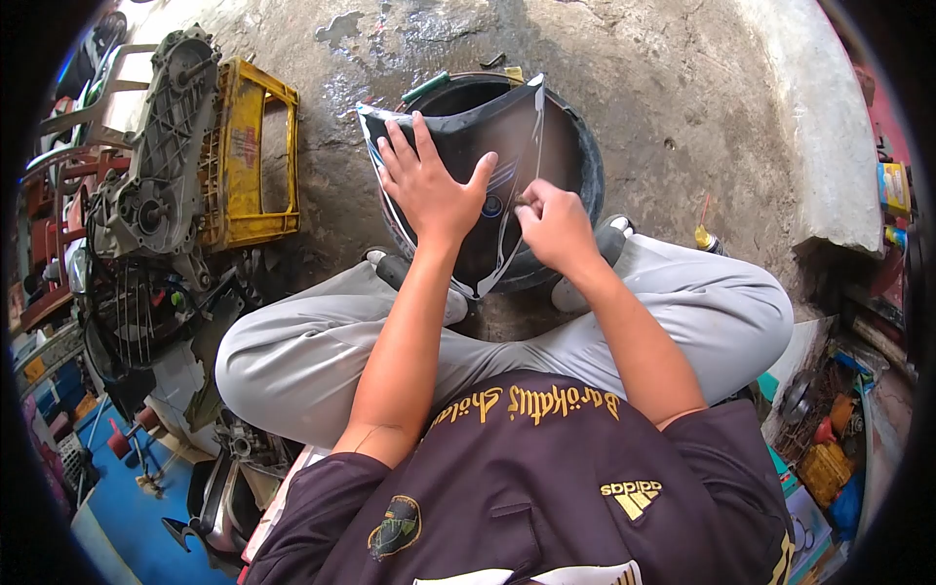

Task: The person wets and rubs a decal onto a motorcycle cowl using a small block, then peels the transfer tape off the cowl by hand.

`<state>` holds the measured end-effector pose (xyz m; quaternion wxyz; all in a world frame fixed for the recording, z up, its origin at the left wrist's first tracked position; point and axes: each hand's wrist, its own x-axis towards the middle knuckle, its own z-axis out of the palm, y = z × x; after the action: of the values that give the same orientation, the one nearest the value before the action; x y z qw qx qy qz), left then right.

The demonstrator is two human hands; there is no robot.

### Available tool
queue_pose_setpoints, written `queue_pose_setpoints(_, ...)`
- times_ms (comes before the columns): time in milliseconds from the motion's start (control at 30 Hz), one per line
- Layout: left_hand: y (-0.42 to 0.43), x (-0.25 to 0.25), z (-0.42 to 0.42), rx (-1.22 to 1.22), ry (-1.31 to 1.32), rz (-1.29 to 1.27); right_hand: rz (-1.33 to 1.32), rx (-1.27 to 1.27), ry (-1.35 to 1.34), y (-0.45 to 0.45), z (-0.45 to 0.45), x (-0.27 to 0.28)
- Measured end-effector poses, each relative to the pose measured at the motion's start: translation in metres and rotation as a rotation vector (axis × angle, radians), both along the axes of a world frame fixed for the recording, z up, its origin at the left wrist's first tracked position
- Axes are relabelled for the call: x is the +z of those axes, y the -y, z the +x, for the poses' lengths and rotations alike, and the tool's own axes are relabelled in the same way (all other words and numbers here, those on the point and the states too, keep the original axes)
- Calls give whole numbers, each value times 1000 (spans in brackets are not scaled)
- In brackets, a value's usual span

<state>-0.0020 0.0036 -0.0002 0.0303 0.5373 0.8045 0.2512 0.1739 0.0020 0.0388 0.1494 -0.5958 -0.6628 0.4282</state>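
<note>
Left hand [426,193]: spread wide, palm down on the upper left of the panel, fingers well apart, pressing flat and gripping nothing.
Right hand [560,230]: fingers curled and drawn together at the panel's right edge; whether they pinch anything is hidden.
Panel [470,252]: over the tub, between the bent legs; a dark, glossy, curved shield shape, two corners at the top, a point toward the body, with pale, shiny edges and a small round emblem [493,206].
Step in hand: seemingly close work along the right edge while the left palm steadies.
Move calls for: probably light, controlled fingertips and firm support, as the smooth curve could slide or rock.
Tub [592,168]: round, black, beneath the panel; contents unclear.
Floor [682,88]: rough grey concrete, with wet-looking, shiny patches.
Left side: yellow plastic crate [232,226] beside a ribbed metal casing [168,132].
</note>
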Motion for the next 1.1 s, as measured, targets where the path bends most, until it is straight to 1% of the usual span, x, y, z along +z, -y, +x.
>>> queue_pose_setpoints(33, 0, 0, 0, -1, 0, -1, 26, 11, -5, 3, 0, -2)
queue_pose_setpoints(67, 0, 0, 0, -2, 1, -1, 14, 103, 52, 9, -2, -8)
queue_pose_setpoints(100, 0, 1, 1, -1, 1, 1, -26, 141, 87, 15, -5, -4)
queue_pose_setpoints(167, 0, 3, 1, -1, 0, -10, -20, 174, 94, 14, -3, -5)
queue_pose_setpoints(233, 0, 1, 0, -3, 3, 2, 20, 56, 60, 1, 0, -1)
queue_pose_setpoints(267, 0, 1, 0, -4, 8, 18, -6, -24, 27, -4, 2, 3)
queue_pose_setpoints(300, 0, 1, 0, -5, 9, 18, -65, -53, 30, -9, 3, 9)
queue_pose_setpoints(367, 1, 2, 0, -1, -25, -19, 19, -30, 0, -1, 2, 0)
queue_pose_setpoints(433, 1, 2, 0, 0, -31, -19, 45, 146, 61, 13, -6, -4)
queue_pose_setpoints(467, 1, 2, 0, -1, -36, -22, -25, 133, 82, 20, -6, -3)
queue_pose_setpoints(567, 1, 1, 0, 2, -31, -9, 8, 63, 61, 7, -1, -1)
queue_pose_setpoints(600, 2, 1, 1, 1, -30, -12, 15, -41, 20, 1, -1, 4)
queue_pose_setpoints(633, 2, 1, 1, 0, -32, -12, -16, -65, 52, -5, 1, 5)
queue_pose_setpoints(700, 1, 1, 0, 1, -33, -6, 26, -62, 53, -1, 0, 4)
queue_pose_setpoints(767, 2, 1, 1, -1, -40, -15, 85, 82, 126, 14, -3, -11)
queue_pose_setpoints(800, 1, 1, 0, -1, -41, -13, 64, 111, 109, 20, -6, -4)
queue_pose_setpoints(900, 2, 0, 0, -5, -6, -6, 52, 99, 94, 10, -3, 0)
queue_pose_setpoints(933, 2, 0, 0, -4, -2, -1, 55, 21, 34, 4, -3, 4)
queue_pose_setpoints(967, 2, 0, 1, -3, 3, 6, 8, -51, 44, 0, -3, 10)
queue_pose_setpoints(1033, 2, 0, 1, -3, 0, 1, 72, -39, 53, 4, -4, 8)
queue_pose_setpoints(1100, 2, 0, 1, -1, -4, -1, 77, 93, 78, 17, -6, -3)
